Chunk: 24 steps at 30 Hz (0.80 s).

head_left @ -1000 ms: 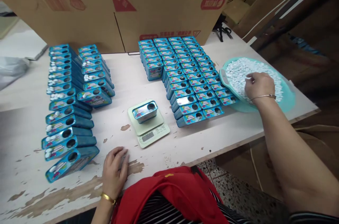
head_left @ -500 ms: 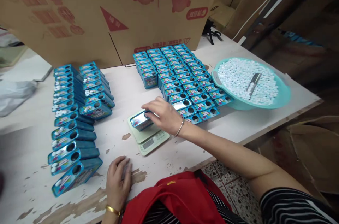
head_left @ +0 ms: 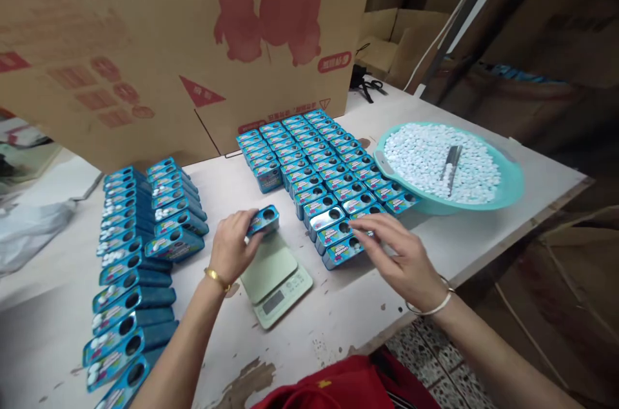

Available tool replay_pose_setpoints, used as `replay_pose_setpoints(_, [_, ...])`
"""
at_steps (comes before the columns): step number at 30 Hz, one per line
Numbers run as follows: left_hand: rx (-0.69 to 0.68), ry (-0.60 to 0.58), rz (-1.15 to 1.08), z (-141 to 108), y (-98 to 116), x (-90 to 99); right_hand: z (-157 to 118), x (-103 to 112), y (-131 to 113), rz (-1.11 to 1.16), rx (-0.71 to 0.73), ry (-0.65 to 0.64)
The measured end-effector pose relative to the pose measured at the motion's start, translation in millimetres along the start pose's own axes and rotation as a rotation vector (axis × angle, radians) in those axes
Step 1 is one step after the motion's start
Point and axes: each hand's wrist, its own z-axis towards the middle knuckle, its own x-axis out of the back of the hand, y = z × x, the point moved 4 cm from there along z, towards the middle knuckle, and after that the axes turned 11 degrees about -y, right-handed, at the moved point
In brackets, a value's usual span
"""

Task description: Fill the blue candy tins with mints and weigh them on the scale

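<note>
Here, in the head view, we have a white table (head_left: 338, 315) with worn brown patches, a red-printed cardboard box (head_left: 169, 41) behind it and speckled floor (head_left: 425, 344) below. Our left hand (head_left: 232, 248) grips a blue candy tin (head_left: 265, 220), glossy and printed, its top pierced by a dark round hole, by the digital scale's (head_left: 271, 277) far edge. Our right hand (head_left: 399, 257) curls beside the grouped tins (head_left: 319, 175); we cannot tell whether it grasps one.

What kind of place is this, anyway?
Probably a small packing workshop: rows of matching blue tins, a kitchen-style scale and a basin heaped with white candy-like pieces.
</note>
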Motion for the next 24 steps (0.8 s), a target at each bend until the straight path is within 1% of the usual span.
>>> replay_pose_setpoints(2, [0.028,-0.001,0.038,37,-14,-2.5,-8,21,16,-0.045,-0.074,0.082])
replay_pose_setpoints(5, [0.048,-0.01,0.052,85,-26,-14.8,-18,57,43,-0.166,-0.204,0.23])
replay_pose_setpoints(7, [0.064,0.008,0.068,104,-28,-23.3,-20,82,65,-0.233,-0.291,0.324])
replay_pose_setpoints(9, [0.102,0.042,0.092,106,-27,-26.5,-18,103,89,-0.293,-0.372,0.367])
replay_pose_setpoints(11, [0.121,0.082,0.115,92,-26,-20.8,-10,118,116,-0.384,-0.457,0.334])
replay_pose_setpoints(13, [0.125,0.103,0.145,64,-28,-6.1,3,127,148,-0.524,-0.573,0.228])
replay_pose_setpoints(15, [0.173,0.098,0.197,29,-38,14.0,18,129,184,-0.654,-0.745,0.027])
replay_pose_setpoints(17, [0.299,0.071,0.283,-9,-58,33.4,31,125,216,-0.725,-0.907,-0.228])
replay_pose_setpoints(18, [0.371,0.047,0.336,-27,-70,40.5,36,121,227,-0.75,-0.955,-0.336])
replay_pose_setpoints(19, [0.431,0.012,0.391,-42,-82,45.0,40,118,235,-0.778,-0.977,-0.417])
replay_pose_setpoints(20, [0.465,-0.042,0.436,-55,-93,46.2,44,115,240,-0.813,-0.979,-0.466])
replay_pose_setpoints(22, [0.482,-0.144,0.49,-70,-109,42.1,49,109,242,-0.876,-0.953,-0.508])
replay_pose_setpoints(24, [0.448,-0.195,0.501,-75,-116,36.2,51,104,237,-0.879,-0.916,-0.509])
